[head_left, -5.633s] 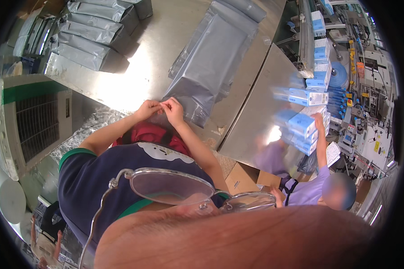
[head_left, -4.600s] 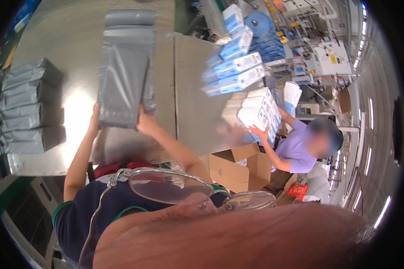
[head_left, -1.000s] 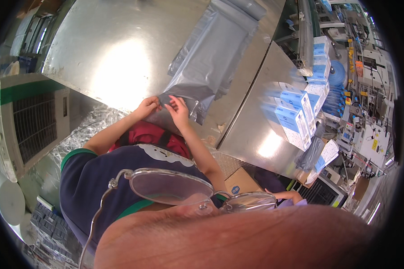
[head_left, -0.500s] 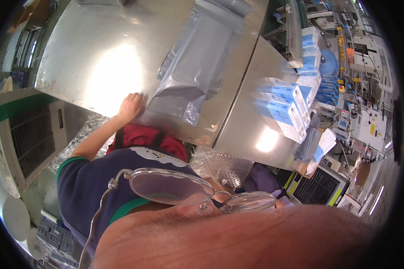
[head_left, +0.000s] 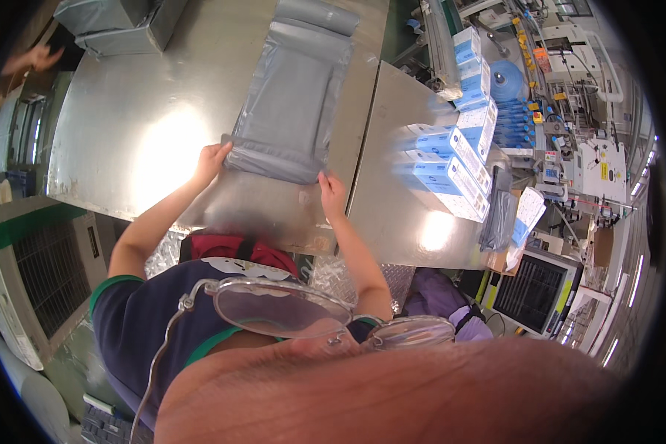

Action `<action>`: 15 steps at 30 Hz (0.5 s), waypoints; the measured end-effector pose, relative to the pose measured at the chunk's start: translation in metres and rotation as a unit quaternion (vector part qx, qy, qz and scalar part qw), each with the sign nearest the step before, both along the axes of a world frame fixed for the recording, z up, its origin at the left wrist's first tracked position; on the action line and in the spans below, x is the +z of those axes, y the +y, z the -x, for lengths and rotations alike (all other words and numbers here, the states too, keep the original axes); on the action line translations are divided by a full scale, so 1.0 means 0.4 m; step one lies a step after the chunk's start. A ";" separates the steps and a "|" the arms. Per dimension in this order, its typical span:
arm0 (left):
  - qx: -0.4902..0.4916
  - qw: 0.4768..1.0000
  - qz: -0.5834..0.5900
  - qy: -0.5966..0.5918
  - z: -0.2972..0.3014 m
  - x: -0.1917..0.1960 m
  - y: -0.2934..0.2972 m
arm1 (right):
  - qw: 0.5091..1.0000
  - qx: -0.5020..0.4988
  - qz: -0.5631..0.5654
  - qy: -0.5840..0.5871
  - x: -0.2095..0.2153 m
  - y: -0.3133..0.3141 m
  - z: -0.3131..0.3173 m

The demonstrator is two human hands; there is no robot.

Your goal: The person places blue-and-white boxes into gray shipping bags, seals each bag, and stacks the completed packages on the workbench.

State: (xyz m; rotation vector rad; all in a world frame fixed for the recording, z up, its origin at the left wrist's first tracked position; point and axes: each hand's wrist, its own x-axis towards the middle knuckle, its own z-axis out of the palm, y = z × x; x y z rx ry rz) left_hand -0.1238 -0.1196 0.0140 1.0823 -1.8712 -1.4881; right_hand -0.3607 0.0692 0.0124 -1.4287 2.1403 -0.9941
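A flat grey plastic bag (head_left: 288, 103) lies lengthwise on the metal table, its near edge toward me. Its near left corner is pinched by my left hand (head_left: 214, 160), which is closed. My right hand (head_left: 332, 194) is closed on the near right corner. Between the two hands the near edge looks drawn fairly straight, with creases along it. Beyond the bag's far end lies a rolled or folded grey plastic piece (head_left: 318, 16).
White and blue boxes (head_left: 451, 181) stand on the right table section (head_left: 399, 222), with folded grey plastic (head_left: 500, 214) beside them. Grey wrapped parcels (head_left: 137, 33) sit at the far left corner. Another person's hand (head_left: 41, 58) shows at the far left. Machinery with a blue roll (head_left: 508, 81) stands at right.
My left hand has moved from the table onto the bag's left corner. My right hand has come into view and grips the right corner. The bag's crumpled near edge is straighter.
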 end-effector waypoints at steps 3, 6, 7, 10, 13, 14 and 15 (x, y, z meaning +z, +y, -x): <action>0.093 0.979 -0.099 -0.151 0.051 -0.130 -0.022 | 0.973 -0.200 -0.035 -0.110 -0.065 -0.083 -0.064; 0.052 0.957 0.180 -0.220 0.125 -0.171 -0.003 | 0.978 -0.123 -0.154 0.063 -0.127 -0.105 -0.045; 0.039 0.948 0.188 -0.253 0.106 -0.175 -0.010 | 0.971 -0.123 -0.203 0.000 -0.069 -0.122 -0.045; 0.087 0.975 -0.192 0.071 0.075 -0.220 -0.052 | 0.955 -0.002 -0.298 0.001 0.078 -0.151 -0.075; -0.030 0.925 -0.377 -0.018 0.093 0.074 -0.050 | 0.955 0.151 -0.225 -0.117 0.129 -0.113 -0.021; -0.053 0.928 -0.368 -0.033 0.073 0.126 -0.063 | 0.970 0.230 -0.080 0.005 0.118 -0.092 0.065; -0.071 0.929 -0.359 -0.048 0.051 0.153 -0.085 | 0.975 0.169 -0.116 0.092 0.146 -0.077 0.177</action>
